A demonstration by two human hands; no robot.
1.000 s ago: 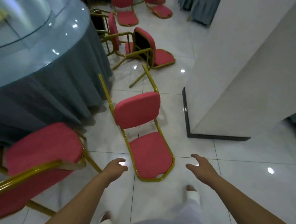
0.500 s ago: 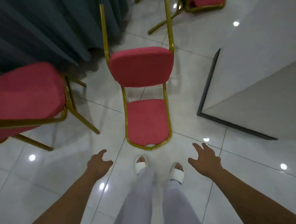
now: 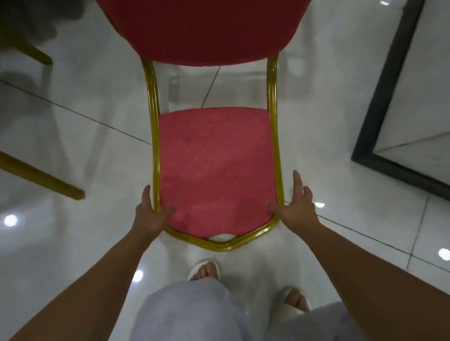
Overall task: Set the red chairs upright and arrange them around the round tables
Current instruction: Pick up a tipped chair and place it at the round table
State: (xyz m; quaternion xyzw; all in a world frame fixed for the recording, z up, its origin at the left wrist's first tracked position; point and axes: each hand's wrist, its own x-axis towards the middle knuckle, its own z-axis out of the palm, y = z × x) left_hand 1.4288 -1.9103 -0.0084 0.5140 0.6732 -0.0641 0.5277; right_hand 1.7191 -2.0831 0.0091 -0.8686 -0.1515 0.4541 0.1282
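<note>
Red chair (image 3: 210, 169), tipped on the floor (image 3: 73, 146) at your feet: your hands, clear of it a moment ago, now straddle its backrest frame (image 3: 224, 246), left hand (image 3: 149, 215) clasping, right hand (image 3: 297, 210) straight-fingered; lift upright due.

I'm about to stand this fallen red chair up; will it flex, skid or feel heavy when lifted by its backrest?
The red chair probably lifts stiffly: its gold tube frame runs unbroken round the backrest. It looks light, with thin tubing and slim pads. On the glossy floor its far end may skid as the left hand and right hand raise it.
</note>
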